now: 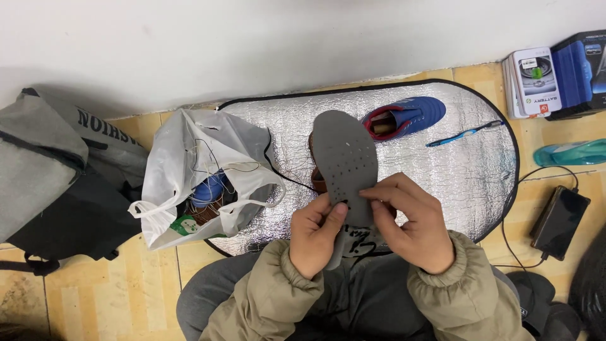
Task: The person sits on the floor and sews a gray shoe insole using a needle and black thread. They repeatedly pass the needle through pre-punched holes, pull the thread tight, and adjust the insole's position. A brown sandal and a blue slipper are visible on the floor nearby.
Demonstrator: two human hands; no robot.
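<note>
- Over my lap, at the near edge of the foil mat [454, 158], I hold a grey insole [345, 158] upright, toe end pointing away from me.
- My left hand [315, 235] grips its heel end from the left, thumb pressed on the perforated face.
- My right hand [411, 222] pinches the same end from the right, fingers curled round the edge; both hands closed on the insole, touching it low down.
- Behind the insole, a brown shoe [315, 170] partly hidden.
- Farther back on the mat, a blue shoe [407, 117], with a blue toothbrush [464, 134] just beside it.
- Left of the mat: white plastic bag [189, 170], grey backpack [57, 177].
- Right: boxes [536, 79], phone [560, 221] on a cable.
</note>
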